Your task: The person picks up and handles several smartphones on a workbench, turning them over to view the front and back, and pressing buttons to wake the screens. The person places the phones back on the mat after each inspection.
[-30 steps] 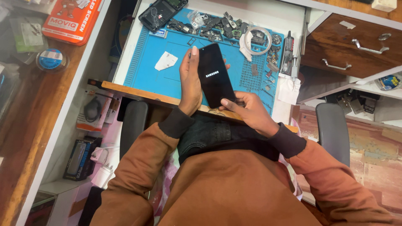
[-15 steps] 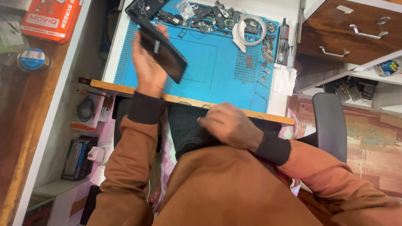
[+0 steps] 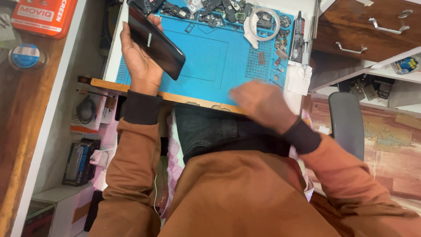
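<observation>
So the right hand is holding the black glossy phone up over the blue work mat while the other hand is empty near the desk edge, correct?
Not quite: the head view shows the left hand holding the black glossy phone over the blue work mat. The right hand, blurred, is the empty one near the desk edge.

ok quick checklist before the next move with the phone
1. Left hand grips the phone: ok, fingers wrap its edge.
2. Phone clear of the mat: ok, held above its left side.
3. Right hand free: cannot tell, it is blurred at the desk's front edge.
4. Bare spot on the mat: ok, its middle is open.
5. Loose parts out of the way: ok, heaped along the far edge.
6. Glue tube within reach: ok, lying at the mat's right edge.
</observation>
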